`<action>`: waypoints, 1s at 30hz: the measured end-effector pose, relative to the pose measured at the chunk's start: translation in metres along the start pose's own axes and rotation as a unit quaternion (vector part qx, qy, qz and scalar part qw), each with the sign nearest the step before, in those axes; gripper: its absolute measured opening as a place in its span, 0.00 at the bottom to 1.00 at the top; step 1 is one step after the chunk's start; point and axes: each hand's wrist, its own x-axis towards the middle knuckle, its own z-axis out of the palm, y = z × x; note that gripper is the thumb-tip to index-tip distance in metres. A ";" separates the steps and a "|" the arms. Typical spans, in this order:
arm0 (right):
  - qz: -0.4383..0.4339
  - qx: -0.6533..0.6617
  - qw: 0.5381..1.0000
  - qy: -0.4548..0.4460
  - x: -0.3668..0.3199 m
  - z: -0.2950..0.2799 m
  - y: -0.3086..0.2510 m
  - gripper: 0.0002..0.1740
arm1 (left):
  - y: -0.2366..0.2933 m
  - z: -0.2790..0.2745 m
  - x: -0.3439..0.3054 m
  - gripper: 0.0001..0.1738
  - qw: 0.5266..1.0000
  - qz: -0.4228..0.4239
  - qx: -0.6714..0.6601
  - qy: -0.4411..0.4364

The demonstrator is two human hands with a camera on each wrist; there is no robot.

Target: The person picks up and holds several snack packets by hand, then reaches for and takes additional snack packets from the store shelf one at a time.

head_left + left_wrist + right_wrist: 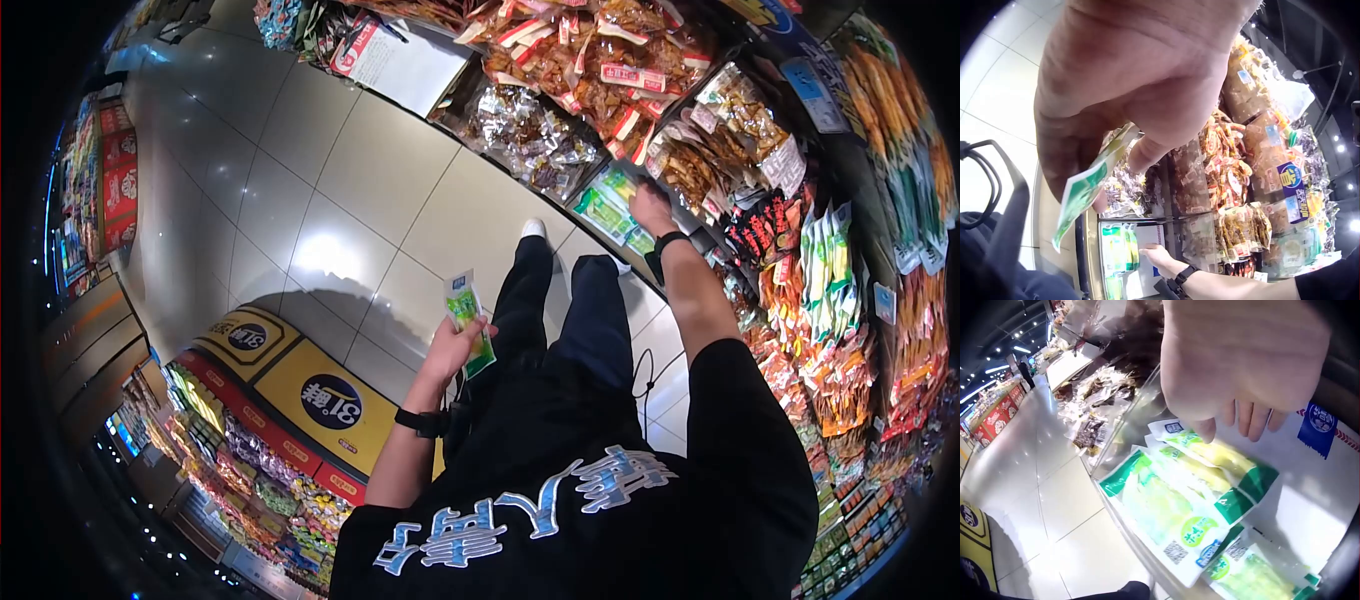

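My left hand [457, 345] grips a green-and-white snack packet [463, 300] between thumb and fingers, out over the floor. In the left wrist view the same packet [1085, 187] is seen nearly edge-on below the palm. My right hand [652, 207] reaches into a shelf bin holding several similar packets [612, 205]. The right wrist view shows that hand [1244, 369] from the palm side, fingers pointing down and loosely extended. Its thumb tip overlaps the top edge of a yellowish packet [1210, 465]; a larger pale-green packet [1160, 515] lies beside it.
A clear divider [1132, 415] separates the bin from a compartment of dark wrapped snacks [530, 135]. Bagged brown snacks [725, 130] are heaped beyond my right hand, with hanging packets [830, 260] farther right. A yellow-and-red display stand [310, 390] is on the left.
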 end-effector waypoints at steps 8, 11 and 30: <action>-0.153 0.289 0.944 0.042 -0.084 0.013 -0.066 0.27 | 0.003 0.014 0.015 0.15 0.998 0.032 -0.057 -0.016; -0.206 0.589 0.721 -0.301 -0.141 0.007 -0.115 0.24 | 0.016 0.027 0.016 0.16 0.998 0.052 -0.013 -0.015; 0.072 0.078 0.993 -0.057 -0.001 0.014 -0.008 0.35 | -0.005 0.021 0.022 0.16 1.000 0.013 0.005 0.010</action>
